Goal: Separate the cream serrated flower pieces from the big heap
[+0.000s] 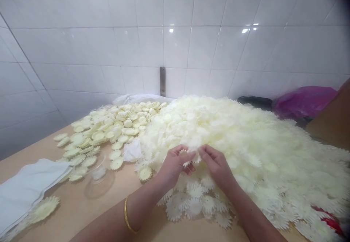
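Note:
In the middle of the view, my left hand (176, 163) is closed on a pale scalloped flower petal piece (194, 158), mostly hidden by its fingers. My right hand (217, 163) pinches close beside it, thumb and forefinger pressed together; whatever lies between those fingertips is too small to make out. Under and behind both hands spreads a large heap of thin cream flower petal pieces (259, 151) with toothed edges. To the left lie thicker stacked petal discs (98, 136). A gold bangle circles my left wrist.
A clear round dish (100, 187) with something white in it stands left of my hands on the tan tabletop (73, 213). White sheets (30, 187) lie at far left. A crumpled white scrap (132, 151), a purple plastic bag (306, 101) and a tiled wall (136, 49) are farther back.

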Demonstrator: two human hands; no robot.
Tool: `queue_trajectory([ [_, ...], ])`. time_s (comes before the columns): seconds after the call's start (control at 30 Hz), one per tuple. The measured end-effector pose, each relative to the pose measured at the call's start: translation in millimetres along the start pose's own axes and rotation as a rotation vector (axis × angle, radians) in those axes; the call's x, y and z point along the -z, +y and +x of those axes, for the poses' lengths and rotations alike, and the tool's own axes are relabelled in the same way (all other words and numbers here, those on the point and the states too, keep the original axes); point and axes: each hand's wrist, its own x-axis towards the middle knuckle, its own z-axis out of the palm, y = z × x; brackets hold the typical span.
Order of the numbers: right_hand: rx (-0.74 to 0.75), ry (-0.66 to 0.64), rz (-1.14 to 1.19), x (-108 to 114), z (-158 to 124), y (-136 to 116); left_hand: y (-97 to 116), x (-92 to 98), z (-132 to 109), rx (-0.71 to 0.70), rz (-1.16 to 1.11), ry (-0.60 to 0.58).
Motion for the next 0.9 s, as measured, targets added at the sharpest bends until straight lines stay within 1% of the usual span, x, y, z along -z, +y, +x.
queue_trajectory([
  [0.1,0.019,-0.061,0.021,-1.9,0.5,0.1,-1.7,-0.8,-0.6,-0.028,0.049,0.059],
  [0.2,-0.001,-0.090,0.076,-3.0,1.7,0.7,-2.9,-2.0,-1.3,-0.066,0.092,0.083],
  [0.33,-0.061,-0.023,0.083,-2.3,1.9,2.1,-2.1,-3.2,-2.0,-0.038,0.035,0.016],
  [0.43,-0.068,0.018,0.068,-0.6,1.4,3.0,-1.0,-3.3,-1.9,-0.014,-0.039,-0.032],
  [0.53,-0.062,0.021,0.053,0.1,1.4,4.0,-1.7,-3.1,-1.5,-0.015,-0.069,-0.081],
  [0.6,-0.065,0.001,0.051,-0.5,1.6,4.8,-2.9,-3.0,-1.7,-0.020,-0.071,-0.111],
  [0.67,-0.073,-0.025,0.057,-2.0,1.5,5.5,-3.6,-3.1,-2.2,-0.020,-0.062,-0.120],
  [0.8,-0.086,-0.027,0.097,-4.9,1.1,5.4,-3.9,-4.1,-3.0,-0.039,0.001,-0.125],
  [0.9,-0.087,-0.074,0.176,-4.4,1.3,3.7,-5.7,-4.9,-2.1,-0.066,0.054,-0.077],
])
